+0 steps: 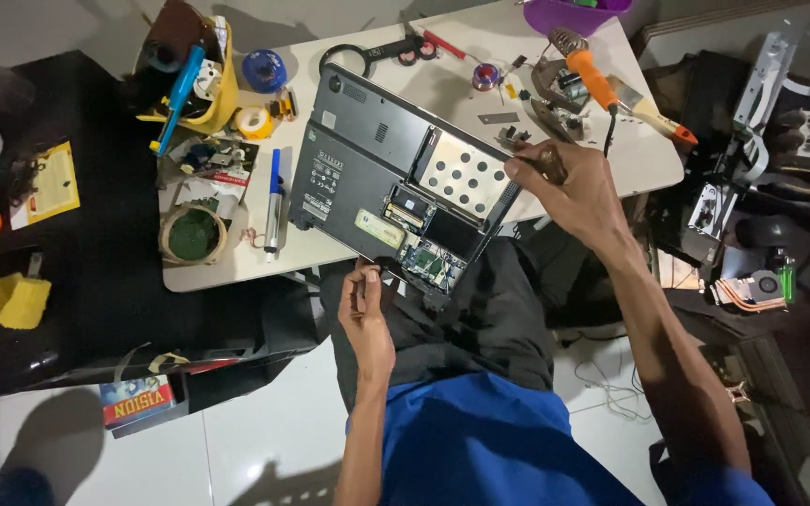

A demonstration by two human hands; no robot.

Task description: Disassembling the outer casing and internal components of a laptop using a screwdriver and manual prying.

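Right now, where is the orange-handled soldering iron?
In the head view, the orange-handled soldering iron lies at the table's upper right, beside the paintbrush, just above the right hand at the laptop's edge.

A black laptop with a silver, black-dotted panel was seen at centre frame, a white table beneath, an orange-handled soldering iron upper right, a purple bowl at top.

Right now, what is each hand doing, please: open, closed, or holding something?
Left hand: fingers curled at the near edge of the opened laptop; a firm hold cannot be told.
Right hand: closed on a small dark tool at the laptop's right edge.
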